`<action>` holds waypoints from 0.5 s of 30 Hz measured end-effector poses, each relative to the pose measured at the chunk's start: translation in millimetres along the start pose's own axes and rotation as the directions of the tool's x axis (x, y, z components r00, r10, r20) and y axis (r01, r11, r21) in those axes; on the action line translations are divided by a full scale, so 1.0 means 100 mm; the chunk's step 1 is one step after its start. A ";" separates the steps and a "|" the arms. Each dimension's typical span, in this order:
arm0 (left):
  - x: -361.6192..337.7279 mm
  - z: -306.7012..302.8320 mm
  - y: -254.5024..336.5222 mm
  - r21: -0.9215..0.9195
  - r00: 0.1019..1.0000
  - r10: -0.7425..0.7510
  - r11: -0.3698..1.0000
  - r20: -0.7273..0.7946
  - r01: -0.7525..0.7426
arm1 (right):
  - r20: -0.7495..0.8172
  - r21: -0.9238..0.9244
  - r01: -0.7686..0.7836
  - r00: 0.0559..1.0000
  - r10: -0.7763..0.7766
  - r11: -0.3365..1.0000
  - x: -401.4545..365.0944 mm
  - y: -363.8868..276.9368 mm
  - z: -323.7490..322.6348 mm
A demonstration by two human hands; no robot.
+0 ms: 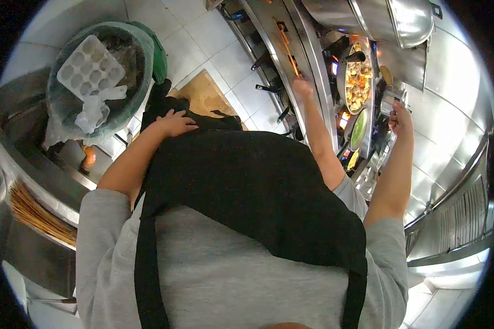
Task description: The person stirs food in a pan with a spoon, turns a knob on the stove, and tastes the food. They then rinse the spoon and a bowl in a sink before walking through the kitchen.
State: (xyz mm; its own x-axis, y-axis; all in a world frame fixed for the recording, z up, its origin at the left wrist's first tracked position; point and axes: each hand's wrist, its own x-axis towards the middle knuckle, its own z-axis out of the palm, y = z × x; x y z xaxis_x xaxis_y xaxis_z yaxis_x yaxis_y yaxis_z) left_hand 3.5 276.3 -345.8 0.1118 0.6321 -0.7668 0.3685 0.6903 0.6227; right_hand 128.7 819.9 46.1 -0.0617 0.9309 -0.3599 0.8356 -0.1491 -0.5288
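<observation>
My left hand [173,124] lies against the black apron [258,181] with its fingers spread out. My right hand [400,117] is raised at the far side of the stove, its fingers closed beside a small metal container [388,101]; what they grip is not clear. Between my arms reaches another forearm in a grey sleeve, apparently a co-worker's, its hand [302,88] closed around a long wooden stick-like utensil [288,50]. Nearer the burners, a large pan [341,88] holds yellow and orange chopped food [359,79]. Below it sits a smaller pan with green contents [359,130].
Burner flames [344,119] show beside the pans. A big steel pot [409,22] stands at the upper right. To the left is a lined bin [52,90] containing an egg tray [88,66] and plastic. A straw broom [38,214] lies at the lower left.
</observation>
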 end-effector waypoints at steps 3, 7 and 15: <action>0.43 0.27 -0.32 0.047 0.994 0.109 0.993 -0.028 -0.107 | -0.016 0.009 -0.030 0.999 0.031 0.999 -0.02 -0.01 0.00; 0.60 0.37 -0.46 0.043 0.987 0.158 0.987 -0.040 -0.156 | -0.004 0.001 -0.046 0.999 0.046 0.999 0.11 0.10 -0.08; 0.15 0.01 -0.24 0.258 0.953 0.293 0.917 0.077 -0.303 | -0.001 -0.008 -0.075 0.997 0.075 0.997 0.04 0.12 -0.02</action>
State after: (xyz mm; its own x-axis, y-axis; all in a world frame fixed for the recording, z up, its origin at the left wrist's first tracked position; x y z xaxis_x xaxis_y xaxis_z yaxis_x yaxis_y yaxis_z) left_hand -2.2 268.9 -372.2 0.2855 0.7773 -0.5606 0.5427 0.3510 0.7631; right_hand 139.9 822.4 40.1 0.0014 0.9175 -0.3978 0.8419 -0.2158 -0.4946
